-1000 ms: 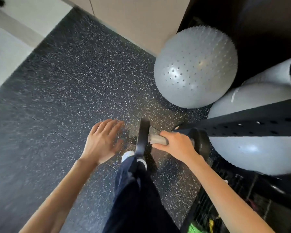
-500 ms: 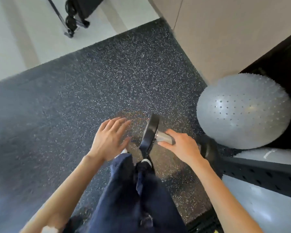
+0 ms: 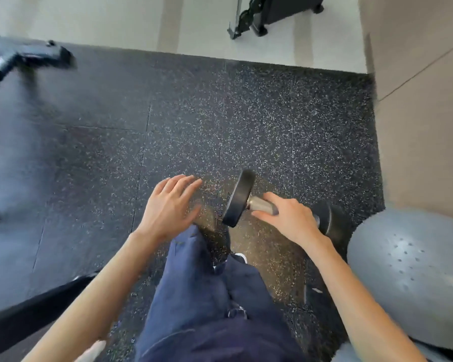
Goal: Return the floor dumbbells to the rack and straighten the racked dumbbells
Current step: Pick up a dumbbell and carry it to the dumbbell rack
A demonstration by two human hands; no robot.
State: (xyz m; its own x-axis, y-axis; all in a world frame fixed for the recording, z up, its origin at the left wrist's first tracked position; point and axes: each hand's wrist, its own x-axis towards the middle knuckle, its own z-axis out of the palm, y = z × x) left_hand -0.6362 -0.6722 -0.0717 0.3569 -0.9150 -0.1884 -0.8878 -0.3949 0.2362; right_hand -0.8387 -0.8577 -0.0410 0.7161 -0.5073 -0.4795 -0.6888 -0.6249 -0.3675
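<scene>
A black dumbbell [image 3: 239, 198] with round heads and a metal handle hangs level above the speckled rubber floor, in front of my legs. My right hand [image 3: 289, 219] is wrapped around its handle, with one head sticking out left of the hand and the other head partly hidden behind my wrist. My left hand [image 3: 169, 206] hovers just left of the dumbbell, fingers spread, holding nothing and not touching it. No dumbbell rack is in view.
A grey spiky exercise ball [image 3: 408, 278] sits at my right. A beige wall [image 3: 424, 113] runs along the right. A black machine base [image 3: 24, 57] lies at far left, another black machine [image 3: 277, 11] at the top, a dark bar [image 3: 24, 312] at bottom left.
The view has swung left, away from the balls and the perforated black beam, which has left the frame. My right hand still carries the dumbbell; my left hand stays spread beside it.
</scene>
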